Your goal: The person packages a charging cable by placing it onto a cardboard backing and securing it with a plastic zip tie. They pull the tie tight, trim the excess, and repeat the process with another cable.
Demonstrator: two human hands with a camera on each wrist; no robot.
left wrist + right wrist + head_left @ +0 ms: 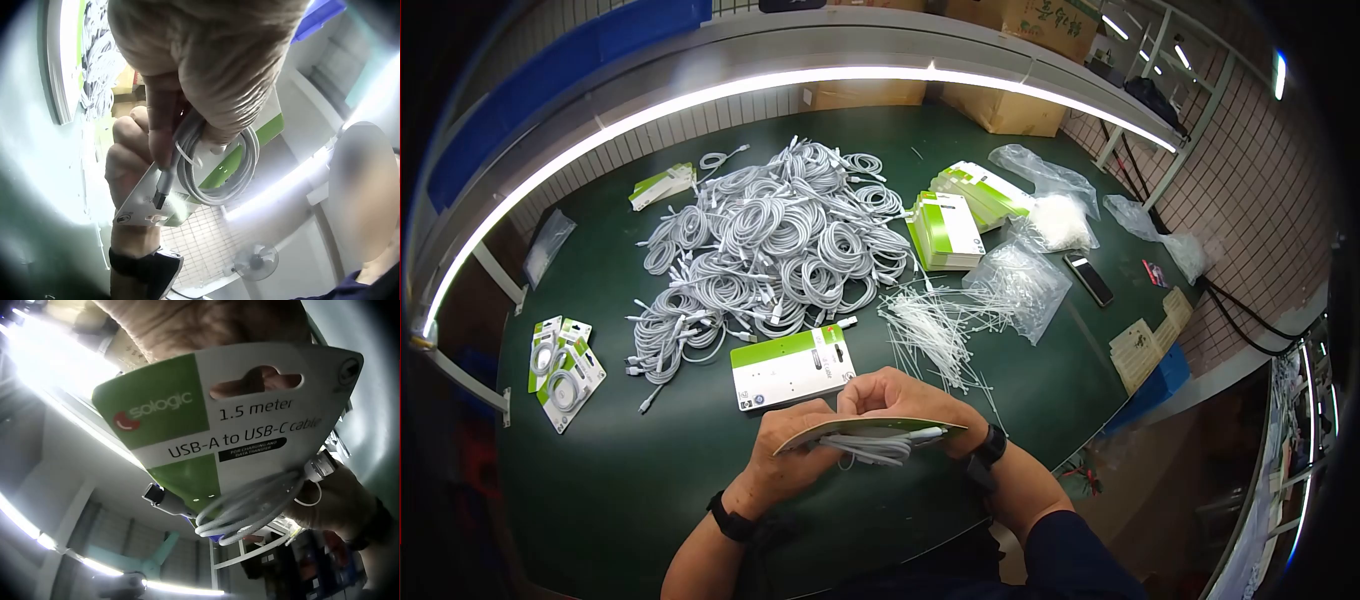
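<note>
A green and white cable card [187,412] is held up between both hands, bent slightly, with a coiled grey cable [247,169] against its printed face. The left hand [790,455] grips the card and coil; in the left wrist view its thumb and fingers pinch the coil near a connector. Behind the card is the right hand [910,400], fingers bent at the card's back. A thin white tie [310,499] loops out beside one connector in the right wrist view. Just beyond the hands lies a stack of cards [790,368].
A large heap of coiled cables [780,230] covers the middle. Loose white ties [935,335] lie right of it, near card stacks [948,232], plastic bags [1025,285] and a phone [1088,279]. Carded cables [565,375] sit at left; a light bar [800,75] arches above.
</note>
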